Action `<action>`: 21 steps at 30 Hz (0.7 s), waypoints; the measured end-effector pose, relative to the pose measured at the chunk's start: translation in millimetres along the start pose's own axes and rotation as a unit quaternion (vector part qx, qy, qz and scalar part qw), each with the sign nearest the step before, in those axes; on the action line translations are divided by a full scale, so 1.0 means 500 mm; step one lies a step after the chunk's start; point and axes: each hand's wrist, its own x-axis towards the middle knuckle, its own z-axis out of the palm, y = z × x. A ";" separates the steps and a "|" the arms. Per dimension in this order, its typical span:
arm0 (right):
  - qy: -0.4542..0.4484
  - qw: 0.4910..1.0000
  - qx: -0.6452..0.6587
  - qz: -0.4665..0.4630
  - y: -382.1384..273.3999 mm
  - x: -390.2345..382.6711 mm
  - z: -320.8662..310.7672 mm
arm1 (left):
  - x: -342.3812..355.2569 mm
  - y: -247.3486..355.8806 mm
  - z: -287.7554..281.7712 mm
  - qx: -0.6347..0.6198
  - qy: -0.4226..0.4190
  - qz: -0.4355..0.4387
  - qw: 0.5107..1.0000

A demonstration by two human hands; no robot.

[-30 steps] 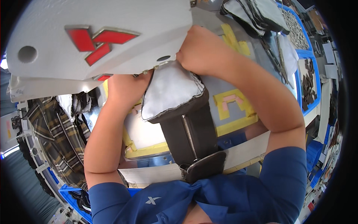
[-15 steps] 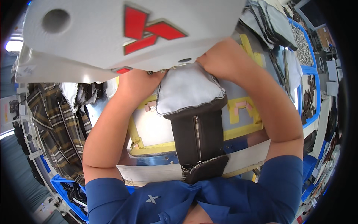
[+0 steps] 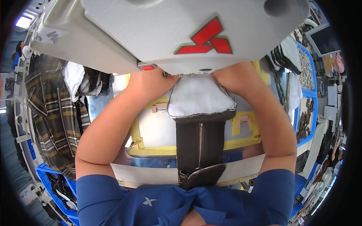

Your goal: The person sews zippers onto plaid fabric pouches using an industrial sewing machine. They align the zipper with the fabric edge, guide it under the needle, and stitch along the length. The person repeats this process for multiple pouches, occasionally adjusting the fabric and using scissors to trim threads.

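Observation:
A dark brown fabric piece (image 3: 188,141) with a metal zipper (image 3: 201,145) runs lengthwise from under a grey sewing machine head (image 3: 158,37) toward my chest. Its upper part is a white-faced, dark-edged panel (image 3: 201,96) with raw edges, lying under the machine. At this panel's left edge is my left hand (image 3: 152,84), and at its right edge my right hand (image 3: 235,81). Both hands reach under the machine head, which hides their fingers and the needle area. Nearest to me, a dark flap with a curved zipper (image 3: 207,175) hangs over the table's front edge.
Yellow tape (image 3: 158,150) frames the work surface, with small pink pieces (image 3: 245,119) stuck on it. Plaid cloth (image 3: 52,124) drapes at the left, above a blue bin (image 3: 47,169). At the right stand blue trays (image 3: 311,92) with small metal parts and dark pieces.
The view has shifted, so the machine head appears farther right. My hands stay at the white panel's sides, and the zippered piece lies much as before.

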 end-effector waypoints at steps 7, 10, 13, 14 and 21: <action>-0.005 1.000 -0.019 -0.002 -0.002 -0.002 -0.005 | -0.001 0.015 -0.007 0.017 -0.010 0.004 1.000; -0.055 0.998 -0.012 0.017 -0.009 -0.006 -0.024 | 0.000 0.019 -0.007 0.011 -0.019 0.000 1.000; -0.050 0.998 -0.006 0.028 -0.027 -0.008 -0.036 | 0.005 -0.003 0.014 -0.027 0.086 0.098 0.991; -0.037 0.999 0.002 0.027 -0.031 -0.005 -0.034 | 0.005 -0.012 0.020 -0.045 0.142 0.150 0.977; -0.053 0.995 -0.065 -0.052 -0.023 0.001 -0.015 | -0.031 0.017 -0.044 0.109 0.009 0.068 0.992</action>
